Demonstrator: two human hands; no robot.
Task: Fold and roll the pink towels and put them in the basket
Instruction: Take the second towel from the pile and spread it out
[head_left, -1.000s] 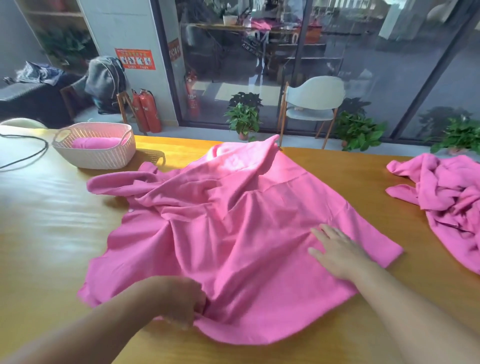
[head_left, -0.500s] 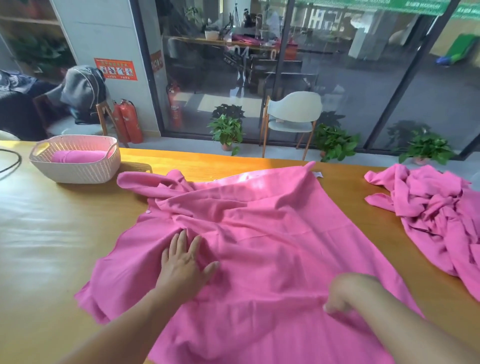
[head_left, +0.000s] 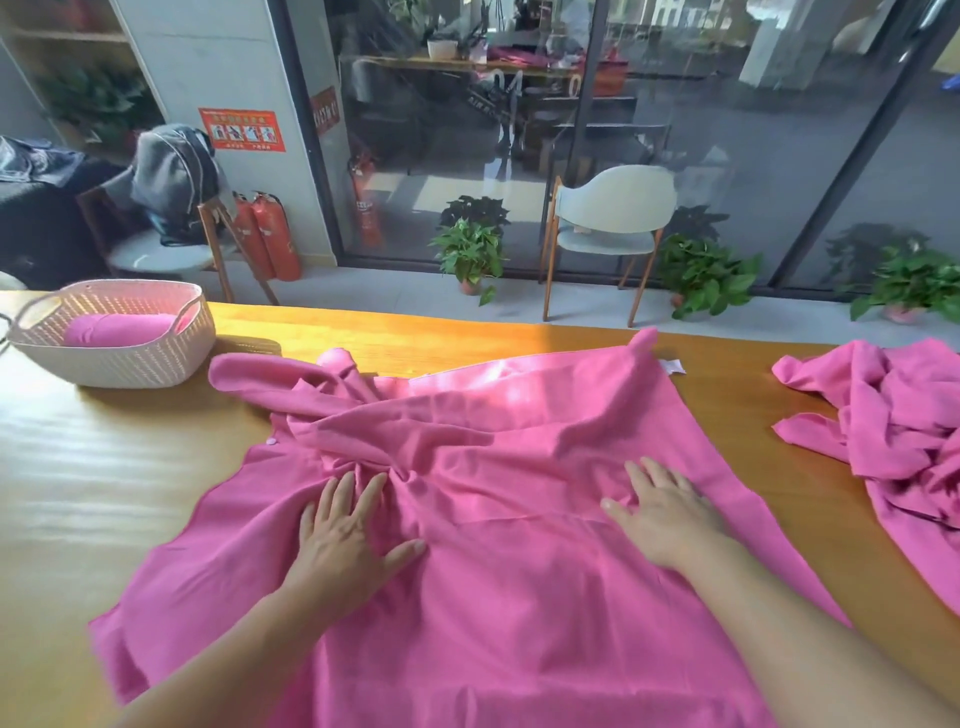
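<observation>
A large pink towel (head_left: 519, 519) lies spread over the wooden table (head_left: 104, 493), directly in front of the person, and it covers most of the near middle of the tabletop. Its near part is fairly flat, while its far left part is bunched into thick folds that twist toward a knot of creases close to the left hand (head_left: 345, 540). That hand rests palm down on the towel with its fingers straight and slightly spread, the thumb out to the side; it grips nothing. The right hand (head_left: 665, 512) lies flat on the towel too, further right, fingers extended and close together, holding nothing. A small white tag (head_left: 673, 366) shows at the towel's far right corner. To the right, apart from the spread towel, a heap of crumpled pink towels (head_left: 893, 431) sits on the table and runs out of the frame (how many pieces it holds cannot be told). At the far left of the table stands a white woven basket (head_left: 130, 358), and a rolled pink towel (head_left: 119, 329) lies inside it. Beyond the table are a pale chair (head_left: 608, 223), potted plants (head_left: 470, 249), two red fire extinguishers (head_left: 267, 234) and a glass wall.
</observation>
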